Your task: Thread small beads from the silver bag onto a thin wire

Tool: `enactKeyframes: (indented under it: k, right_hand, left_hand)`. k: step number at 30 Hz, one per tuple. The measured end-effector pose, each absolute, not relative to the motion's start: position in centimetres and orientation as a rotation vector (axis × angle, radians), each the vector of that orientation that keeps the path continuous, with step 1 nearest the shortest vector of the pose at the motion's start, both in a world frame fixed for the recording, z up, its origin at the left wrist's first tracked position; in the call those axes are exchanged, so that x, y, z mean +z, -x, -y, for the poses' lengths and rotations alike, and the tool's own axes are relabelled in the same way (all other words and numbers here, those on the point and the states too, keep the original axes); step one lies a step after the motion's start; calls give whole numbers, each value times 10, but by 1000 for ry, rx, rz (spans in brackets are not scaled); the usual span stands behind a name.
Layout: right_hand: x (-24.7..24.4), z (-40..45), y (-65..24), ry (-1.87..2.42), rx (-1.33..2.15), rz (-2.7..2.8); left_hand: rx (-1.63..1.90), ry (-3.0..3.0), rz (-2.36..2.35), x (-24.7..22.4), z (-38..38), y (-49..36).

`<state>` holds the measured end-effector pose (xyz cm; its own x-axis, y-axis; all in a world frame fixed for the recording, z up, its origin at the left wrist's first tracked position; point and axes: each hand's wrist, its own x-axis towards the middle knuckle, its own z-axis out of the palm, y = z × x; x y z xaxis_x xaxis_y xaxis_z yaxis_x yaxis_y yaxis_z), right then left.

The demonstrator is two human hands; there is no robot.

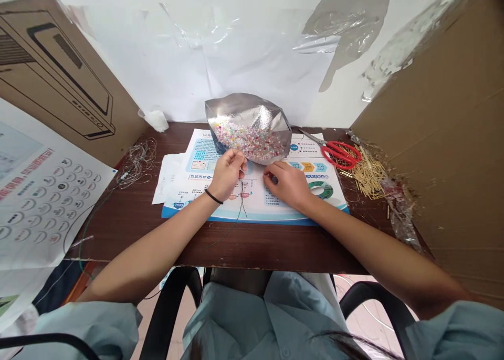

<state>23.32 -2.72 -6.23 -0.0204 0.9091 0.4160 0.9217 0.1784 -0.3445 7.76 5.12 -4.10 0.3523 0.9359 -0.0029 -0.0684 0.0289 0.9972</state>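
Observation:
My left hand (227, 175) sits at the front lip of an open silver foil bag (248, 118) filled with small pink and white beads. Its fingers are pinched on a thin dark wire (241, 205), which hangs down over a printed blue-and-white brochure sheet (299, 205). My right hand (287, 184) rests on that sheet just right of the wire, its fingertips close to the bag's lower edge. Whether those fingertips hold anything small is hidden from this angle.
A dark wooden table (275, 250) holds red-handled scissors (338, 154), a pile of brass pins (366, 171) and a tangled wire coil (137, 163). Loose white paper (168, 177) lies left of the sheet. A cardboard panel (441, 139) stands right and a printed poster (43, 192) left.

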Motion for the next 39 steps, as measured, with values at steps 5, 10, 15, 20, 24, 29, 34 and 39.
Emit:
enactKeyframes:
  k: [5, 10, 15, 20, 24, 29, 34, 39]
  right_hand:
    - [-58, 26, -237, 1603, -64, 1711]
    - [-55, 24, -241, 1435, 93, 1471]
    - [-59, 23, -237, 1310, 332, 1529]
    - [-64, 22, -236, 1251, 353, 1556]
    - [-66, 20, -237, 1259, 298, 1582]
    - [-67, 18, -237, 1285, 238, 1687]
    - [-66, 18, -236, 1315, 258, 1680]
    - [-62, 18, -235, 1385, 363, 1517]
  left_hand:
    - [875, -1460, -889, -42, -50, -76]
    - [900, -1722, -843, -40, -48, -74]
    - [889, -1949, -863, -41, -49, -74]
    - [804, -2037, -797, -41, -47, -74]
    - [765, -2093, -828, -42, -47, -73]
    - [771, -2180, -855, -46, -46, -76]
    - [808, -2233, -858, -47, -46, -77]
    - [920, -2165, -959, -24, -63, -70]
